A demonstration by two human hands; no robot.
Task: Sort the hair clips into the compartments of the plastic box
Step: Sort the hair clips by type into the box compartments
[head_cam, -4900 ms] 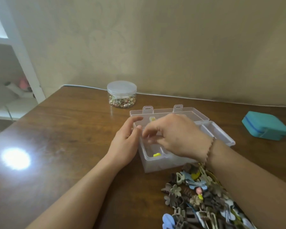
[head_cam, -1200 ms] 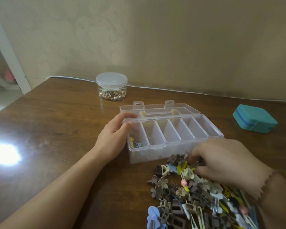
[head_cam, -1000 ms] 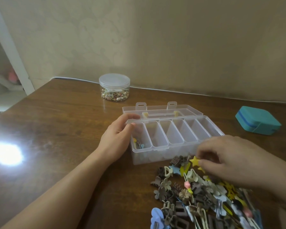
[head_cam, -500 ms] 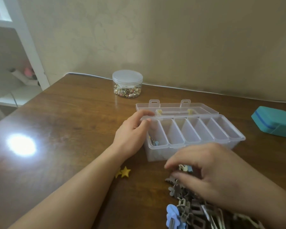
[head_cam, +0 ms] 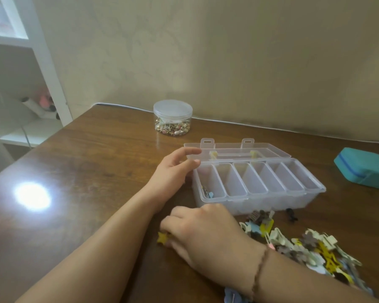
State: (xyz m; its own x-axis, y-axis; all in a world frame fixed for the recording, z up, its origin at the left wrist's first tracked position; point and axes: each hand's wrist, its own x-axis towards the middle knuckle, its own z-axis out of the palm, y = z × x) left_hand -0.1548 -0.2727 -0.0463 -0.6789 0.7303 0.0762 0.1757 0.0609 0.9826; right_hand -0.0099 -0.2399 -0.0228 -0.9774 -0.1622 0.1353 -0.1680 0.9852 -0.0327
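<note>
While the left hand (head_cam: 173,173) rests spread against the box (head_cam: 258,182), only its nine-o'clock compartment holds clips; the right hand (head_cam: 204,235) pinches a star clip (head_cam: 162,237), the pile (head_cam: 304,248) unsorted.

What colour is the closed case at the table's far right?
Teal case, with a darker blue seam; head view.

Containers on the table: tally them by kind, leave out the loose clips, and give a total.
Clear compartment box, lid open: 1
Round clear jar with lid on: 1
Teal zip case, closed: 1
Total: 3
</note>
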